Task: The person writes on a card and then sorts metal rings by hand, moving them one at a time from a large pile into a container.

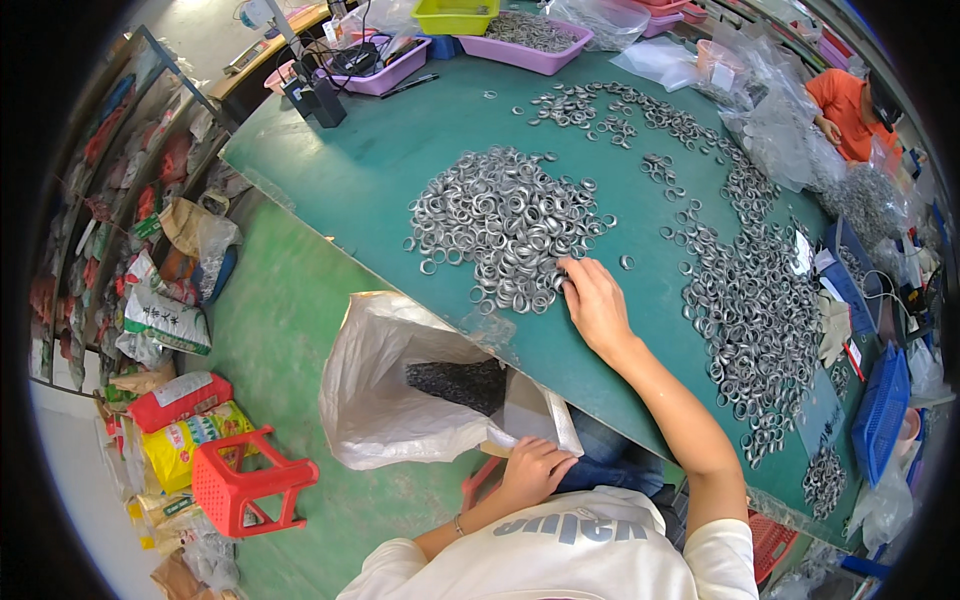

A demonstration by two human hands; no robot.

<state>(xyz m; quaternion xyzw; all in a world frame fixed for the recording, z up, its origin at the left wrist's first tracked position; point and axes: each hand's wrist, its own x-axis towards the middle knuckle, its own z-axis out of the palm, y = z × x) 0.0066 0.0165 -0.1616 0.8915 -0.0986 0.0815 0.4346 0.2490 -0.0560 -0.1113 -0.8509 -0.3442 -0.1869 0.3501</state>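
Note:
A heap of silver-grey metal rings (500,215) lies on the green tabletop (370,190). My right hand (595,300) is at the heap's near right edge, with fingers bent and closed around a ring at the fingertips. Below the table's edge, a white woven sack (375,400) gapes wide, its mouth tilted up beside the tabletop. Dark small pieces (458,387) fill the bottom of it; their exact kind is too small to tell. My left hand (535,470) grips the sack's near rim, fingers closed on its fold.
A second, longer spread of rings (765,310) curves along the table's right side. Purple trays (525,42) and a black device (315,100) stand at the far edge. A red stool (245,480) is on the floor at left. A person in orange (850,110) sits far right.

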